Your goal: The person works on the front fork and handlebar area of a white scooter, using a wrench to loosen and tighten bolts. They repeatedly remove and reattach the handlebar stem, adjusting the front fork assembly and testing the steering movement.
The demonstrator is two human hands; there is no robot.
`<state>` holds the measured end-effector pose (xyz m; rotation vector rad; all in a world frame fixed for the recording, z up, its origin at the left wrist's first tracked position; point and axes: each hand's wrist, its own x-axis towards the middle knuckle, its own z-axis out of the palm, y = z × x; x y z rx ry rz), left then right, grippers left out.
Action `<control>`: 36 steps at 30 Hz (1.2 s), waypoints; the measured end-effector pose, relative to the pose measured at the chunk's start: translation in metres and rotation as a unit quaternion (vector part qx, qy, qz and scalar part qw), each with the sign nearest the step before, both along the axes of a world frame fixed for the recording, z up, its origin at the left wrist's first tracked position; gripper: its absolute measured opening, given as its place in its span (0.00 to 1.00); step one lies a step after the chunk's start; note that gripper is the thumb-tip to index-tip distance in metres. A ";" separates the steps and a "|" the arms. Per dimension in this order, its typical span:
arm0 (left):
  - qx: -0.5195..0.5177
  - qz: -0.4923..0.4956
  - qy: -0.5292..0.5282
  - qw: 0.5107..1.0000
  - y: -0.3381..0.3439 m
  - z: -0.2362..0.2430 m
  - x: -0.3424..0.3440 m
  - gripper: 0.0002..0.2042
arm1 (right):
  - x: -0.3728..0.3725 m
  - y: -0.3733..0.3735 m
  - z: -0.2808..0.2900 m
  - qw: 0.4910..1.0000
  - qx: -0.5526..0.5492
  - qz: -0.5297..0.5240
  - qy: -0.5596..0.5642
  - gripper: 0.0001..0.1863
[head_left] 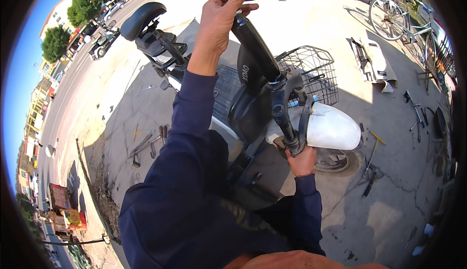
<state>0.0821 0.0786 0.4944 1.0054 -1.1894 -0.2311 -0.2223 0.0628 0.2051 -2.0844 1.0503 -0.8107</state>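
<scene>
At the black column's upper end (255, 40), the left hand (221, 18) is part-curled; can't tell if gripping. Mid-frame, the black shaft (289, 130) slants down to the right hand (302, 162), wrapped round its lower end beside the white fender (334, 127); best to steady both ends.
</scene>
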 end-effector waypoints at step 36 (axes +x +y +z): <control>0.109 0.303 -0.060 0.945 -0.010 0.021 -0.017 0.28 | 0.004 0.003 0.010 0.999 -0.014 -0.012 0.049 0.30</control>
